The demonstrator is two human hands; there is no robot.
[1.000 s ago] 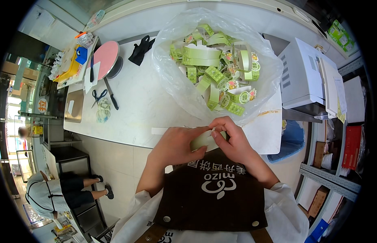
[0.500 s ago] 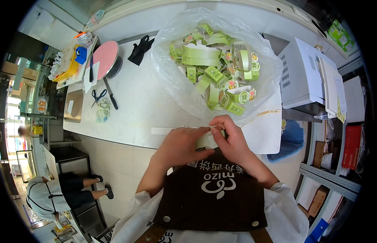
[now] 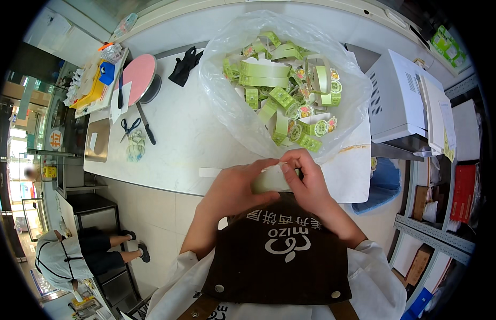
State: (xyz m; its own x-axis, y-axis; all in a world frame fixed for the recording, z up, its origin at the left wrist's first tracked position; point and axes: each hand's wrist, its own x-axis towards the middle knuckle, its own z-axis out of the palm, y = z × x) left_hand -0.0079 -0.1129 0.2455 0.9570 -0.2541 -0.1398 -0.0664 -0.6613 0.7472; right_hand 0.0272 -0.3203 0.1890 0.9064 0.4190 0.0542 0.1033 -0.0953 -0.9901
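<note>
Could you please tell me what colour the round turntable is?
Pink, on the round turntable, seen in the head view.

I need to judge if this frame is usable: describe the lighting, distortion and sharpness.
Head view: even, bright light, soft shadows; fisheye bends the white table edge, and a black rim rings the picture; mild sheen on the clear plastic bag; left hand and right hand sharp, the far-left background softer.

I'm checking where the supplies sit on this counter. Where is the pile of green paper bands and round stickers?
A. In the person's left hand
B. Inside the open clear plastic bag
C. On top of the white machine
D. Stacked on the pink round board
B: the green paper bands lie heaped inside the open clear plastic bag on the white counter, just beyond both hands, which pinch a single pale strip.
</note>
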